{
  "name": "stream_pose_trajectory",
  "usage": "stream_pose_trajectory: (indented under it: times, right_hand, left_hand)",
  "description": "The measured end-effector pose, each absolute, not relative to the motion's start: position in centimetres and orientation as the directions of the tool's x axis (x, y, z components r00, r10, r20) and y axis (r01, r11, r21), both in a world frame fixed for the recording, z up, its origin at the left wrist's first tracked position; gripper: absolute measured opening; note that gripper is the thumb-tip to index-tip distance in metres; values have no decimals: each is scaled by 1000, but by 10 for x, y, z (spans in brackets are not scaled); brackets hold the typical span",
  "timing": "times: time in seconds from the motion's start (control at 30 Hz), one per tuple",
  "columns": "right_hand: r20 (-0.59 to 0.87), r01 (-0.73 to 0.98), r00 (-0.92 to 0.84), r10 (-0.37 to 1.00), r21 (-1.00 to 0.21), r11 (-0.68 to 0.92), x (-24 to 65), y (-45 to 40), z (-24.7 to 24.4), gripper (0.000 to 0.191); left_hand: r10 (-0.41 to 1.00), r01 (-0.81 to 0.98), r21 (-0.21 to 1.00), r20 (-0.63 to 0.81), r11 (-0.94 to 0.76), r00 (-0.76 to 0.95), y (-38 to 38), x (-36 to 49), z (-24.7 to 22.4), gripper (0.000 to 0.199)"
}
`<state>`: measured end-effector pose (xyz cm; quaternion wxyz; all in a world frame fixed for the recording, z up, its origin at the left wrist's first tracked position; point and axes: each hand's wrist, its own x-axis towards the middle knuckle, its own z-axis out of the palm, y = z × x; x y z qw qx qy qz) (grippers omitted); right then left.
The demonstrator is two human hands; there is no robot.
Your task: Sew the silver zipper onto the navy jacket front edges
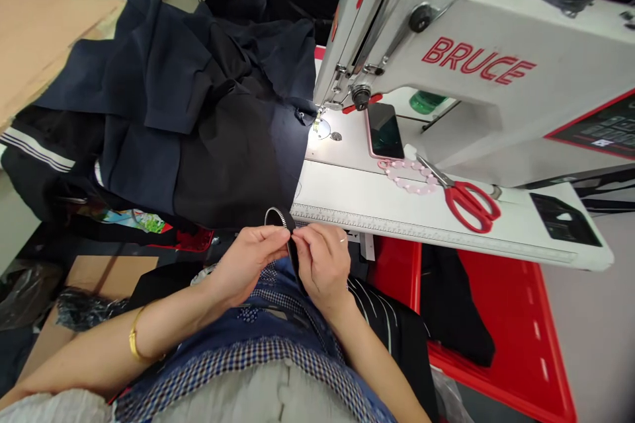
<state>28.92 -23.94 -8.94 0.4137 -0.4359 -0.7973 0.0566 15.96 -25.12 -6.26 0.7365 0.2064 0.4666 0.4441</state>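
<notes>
Between my two hands, above my lap, is a black zipper (pixel 278 215) with metal teeth, bent into a small loop. My left hand (pixel 255 256) pinches it from the left with thumb and forefinger. On the other side my right hand (pixel 323 263) is closed on the same zipper, its fingertips almost meeting those of the left. The zipper's lower part hangs down beside the right fingers and is partly hidden. Just beyond the hands, dark navy and black trousers (pixel 213 158) lie spread, one edge reaching the needle of the sewing machine (pixel 466 33).
On the machine bed (pixel 337 178) lie a phone (pixel 385 131), a pink beaded strap (pixel 409 177) and red-handled scissors (pixel 469 205). A ruler strip (pixel 421 231) runs along the front edge. Below right stands a red bin (pixel 516 317) with dark cloth inside. Cardboard (pixel 54 20) juts in at upper left.
</notes>
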Motion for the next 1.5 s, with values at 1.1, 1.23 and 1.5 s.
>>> stream_pose_trajectory:
  times: [1.1,1.23,1.5]
  right_hand:
    - [87,141,6,996,-986,85,330,-257,-111,18]
    - [-96,68,-248,964,-994,-82,308,-272,-120,42]
    - [297,389,-151,943,-859,333,307,-268,-104,25]
  left_hand:
    - [753,-680,528,-656,509,54,-238,161,-59,15]
    - [807,-672,596,-591,440,4,-240,161,-58,18]
    - [853,-258,818,-519,514,53,-261,165,-68,20]
